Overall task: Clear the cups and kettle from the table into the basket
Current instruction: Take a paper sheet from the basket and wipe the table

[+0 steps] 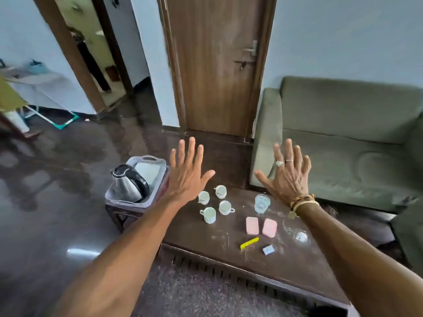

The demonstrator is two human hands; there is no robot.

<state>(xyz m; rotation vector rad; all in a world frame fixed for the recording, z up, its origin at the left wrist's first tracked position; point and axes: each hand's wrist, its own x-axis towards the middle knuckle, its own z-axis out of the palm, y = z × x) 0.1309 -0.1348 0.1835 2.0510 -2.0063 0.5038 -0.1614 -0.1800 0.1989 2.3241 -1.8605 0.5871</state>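
Note:
Several small white cups stand together on the dark wooden table (206, 243); the nearest cup (209, 215) is at the front left of the group, another cup (221, 191) at the back. A steel kettle (129, 184) with a black handle sits inside the grey plastic basket (150, 160), which rests on a small stool left of the table. My left hand (186, 173) hovers flat with spread fingers above the table's far left corner, between basket and cups. My right hand (288, 173), wearing rings and wrist threads, hovers spread over the far right edge. Both hold nothing.
On the table also stand a clear glass (262, 203), two pink cases (261, 226), a yellow comb (249, 243), a small box (268, 250) and a glass dish (297, 235). A green sofa (343, 138) lies to the right, a wooden door (217, 65) behind.

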